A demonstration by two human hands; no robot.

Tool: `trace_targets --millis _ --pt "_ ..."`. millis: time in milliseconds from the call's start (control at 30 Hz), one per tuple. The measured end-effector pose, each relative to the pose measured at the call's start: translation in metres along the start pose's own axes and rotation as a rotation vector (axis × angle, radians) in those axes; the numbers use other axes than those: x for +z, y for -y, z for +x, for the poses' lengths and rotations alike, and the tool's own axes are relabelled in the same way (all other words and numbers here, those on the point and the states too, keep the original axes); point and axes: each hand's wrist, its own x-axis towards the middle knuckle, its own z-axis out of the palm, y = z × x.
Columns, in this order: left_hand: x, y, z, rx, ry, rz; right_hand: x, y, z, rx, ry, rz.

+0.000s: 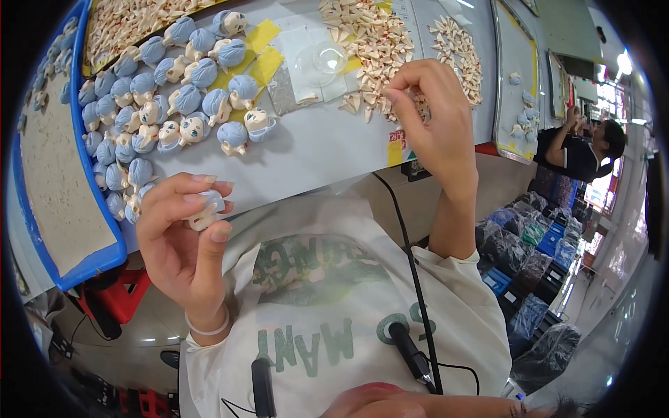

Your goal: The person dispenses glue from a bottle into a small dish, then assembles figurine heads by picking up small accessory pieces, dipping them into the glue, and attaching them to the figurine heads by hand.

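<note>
Between the fingertips and thumb of my left hand (182, 240) is a small doll head (205, 211) with pale blue hair, held just off the table's near edge. My right hand (439, 118) is over a pile of small cream pointed pieces (376, 45), with thumb and forefinger pinched together. Whatever sits in that pinch is too small to make out. Many blue-haired doll heads (185, 99) stand in loose rows on the table, left of the pile. A clear round dish (329, 57) lies between the heads and the pieces.
At the left is a blue-rimmed tray (115, 256) with heads at its far end. Another tray (502, 104) with several heads stands right. A black cable (401, 216) hangs in front of me. Plastic-wrapped crates (533, 240) and another person (582, 150) are farther right.
</note>
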Motion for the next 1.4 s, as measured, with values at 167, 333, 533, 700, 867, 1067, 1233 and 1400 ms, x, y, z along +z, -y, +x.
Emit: trace_targets --millis 167,333,533,700,867,1067,1233,1400 --pt "0.002 0.000 -0.001 -0.004 0.028 -0.003 0.002 0.004 0.001 0.033 0.046 0.082" --pt "0.005 -0.002 -0.002 0.004 0.026 0.019 0.006 0.004 0.001 0.083 0.096 0.128" --pt "0.004 -0.002 -0.003 -0.007 0.024 0.004 0.008 0.001 0.001 0.039 0.084 0.089" --pt "0.004 -0.001 -0.003 -0.005 0.032 0.006 0.003 0.010 0.003 -0.056 0.048 0.089" --pt "0.005 -0.002 -0.003 -0.002 0.051 0.002 0.011 0.009 0.003 -0.097 0.103 0.088" --pt "0.004 -0.002 -0.003 -0.036 0.016 -0.046 0.011 0.009 0.005 -0.115 0.116 0.065" --pt "0.001 0.002 -0.004 -0.129 0.032 -0.213 0.004 0.011 0.004 -0.021 -0.017 0.290" --pt "0.001 0.004 -0.003 -0.237 0.106 -0.463 -0.012 0.008 0.009 -0.020 -0.053 0.404"
